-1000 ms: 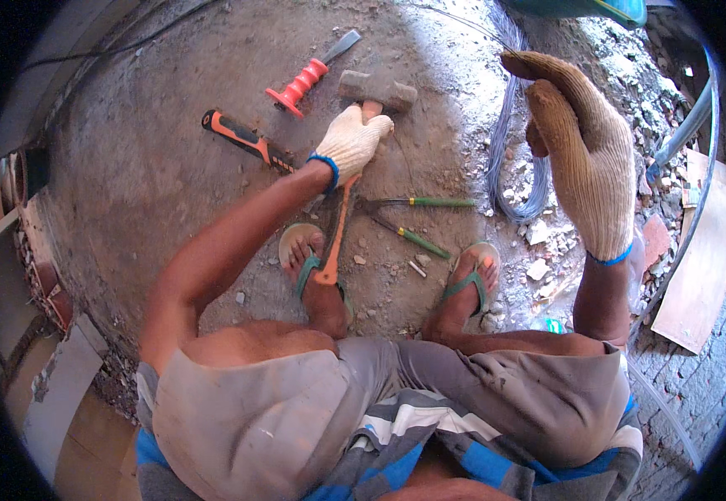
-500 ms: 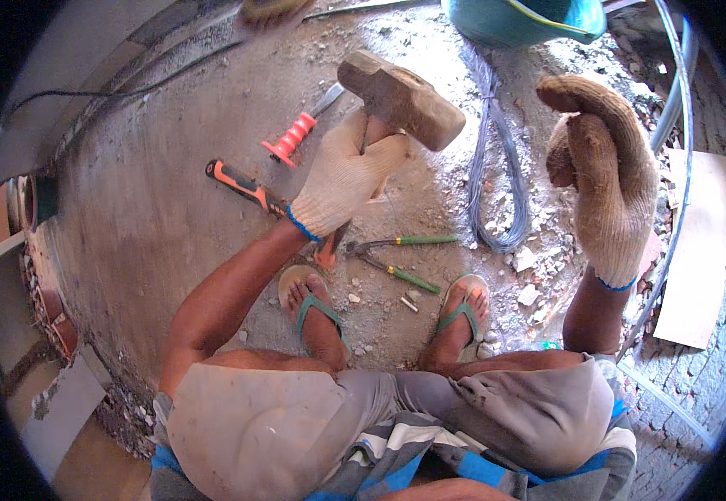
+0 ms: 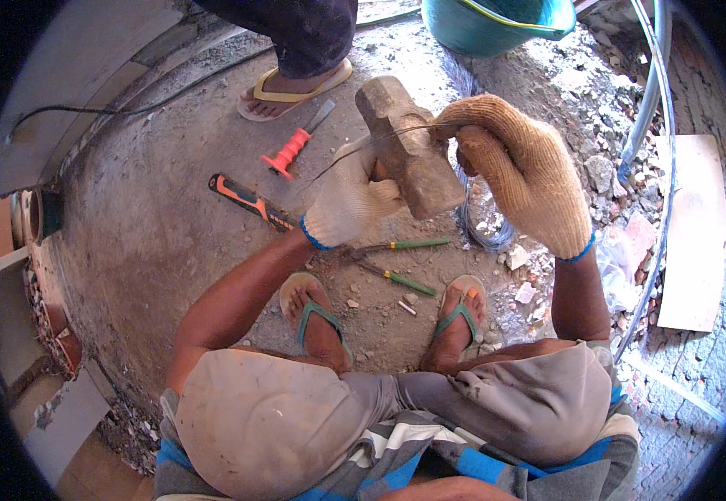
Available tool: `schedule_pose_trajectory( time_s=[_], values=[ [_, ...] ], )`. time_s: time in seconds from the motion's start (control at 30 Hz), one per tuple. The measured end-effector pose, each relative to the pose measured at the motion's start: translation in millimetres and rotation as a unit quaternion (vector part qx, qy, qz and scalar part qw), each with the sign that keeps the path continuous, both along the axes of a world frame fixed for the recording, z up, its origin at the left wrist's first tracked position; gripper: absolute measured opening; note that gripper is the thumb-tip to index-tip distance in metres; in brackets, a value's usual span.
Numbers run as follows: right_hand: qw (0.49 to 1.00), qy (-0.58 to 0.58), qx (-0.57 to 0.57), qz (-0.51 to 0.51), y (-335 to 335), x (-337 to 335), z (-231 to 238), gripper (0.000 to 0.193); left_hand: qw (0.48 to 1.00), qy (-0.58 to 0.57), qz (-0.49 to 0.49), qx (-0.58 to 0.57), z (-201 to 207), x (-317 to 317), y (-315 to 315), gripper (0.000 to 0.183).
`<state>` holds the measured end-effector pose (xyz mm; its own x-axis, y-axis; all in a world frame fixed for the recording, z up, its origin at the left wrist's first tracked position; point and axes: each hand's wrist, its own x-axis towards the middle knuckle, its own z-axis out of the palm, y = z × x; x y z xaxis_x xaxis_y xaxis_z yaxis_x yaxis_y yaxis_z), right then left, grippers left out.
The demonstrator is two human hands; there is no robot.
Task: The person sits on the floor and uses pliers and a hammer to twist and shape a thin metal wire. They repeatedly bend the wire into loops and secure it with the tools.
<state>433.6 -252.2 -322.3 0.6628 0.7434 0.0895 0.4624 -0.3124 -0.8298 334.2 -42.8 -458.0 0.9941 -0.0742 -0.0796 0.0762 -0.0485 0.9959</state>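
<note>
Club hammer [image 3: 406,150] is now sitting high, raised in front of the squatting person at about chest level, stone-grey head tilted up and to the left; a second ago that head was resting on the concrete floor [image 3: 154,209], half a second ago it was already coming up. Left hand [image 3: 348,204], in a pale knit glove with a blue cuff, is gripping it just under the head, fingers wrapped tight. Right hand [image 3: 517,171], in a tan knit glove, has come in from the far right, where it was hanging open in the air, and is now closing over the head's right side, pinching a thin wire [image 3: 363,148] that is running across the hammer's face. Judgement: the work is shifting from the floor to the hands, with both now busy at the hammer head. Left forearm is reaching forward and up from the knee; right forearm is standing almost vertical, wrist bent inward. Below them, green-handled pliers [image 3: 396,259] are lying between the sandalled feet; an orange-handled tool [image 3: 250,200] and a red-gripped chisel [image 3: 296,144] are lying to the left. Another person's foot [image 3: 292,88] is standing beyond, near a teal bucket [image 3: 496,25].
</note>
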Motion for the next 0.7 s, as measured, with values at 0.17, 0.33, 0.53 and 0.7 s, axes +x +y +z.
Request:
schedule_pose_trajectory(
  time_s=[0.17,0.33,0.53,0.7],
  values=[
    [0.999,-0.046,0.016,-0.012,1.5,-0.2,-11.9,0.021,0.992,-0.021,0.019,-0.125,-1.3,-2.7,-10.8,0.044],
    [0.998,0.045,0.036,-0.026,5.5,5.4,-24.7,0.023,0.984,-0.038,-0.004,-0.174,-4.5,0.7,-9.6,0.059],
    [0.996,0.009,0.074,-0.042,10.9,7.5,-42.0,0.022,0.997,-0.006,-0.039,-0.072,-4.7,0.0,-5.3,0.067],
    [0.995,0.008,0.094,-0.038,7.5,3.8,-48.8,0.022,0.935,-0.005,-0.017,-0.354,4.6,-8.3,-11.9,0.06]
  ],
)
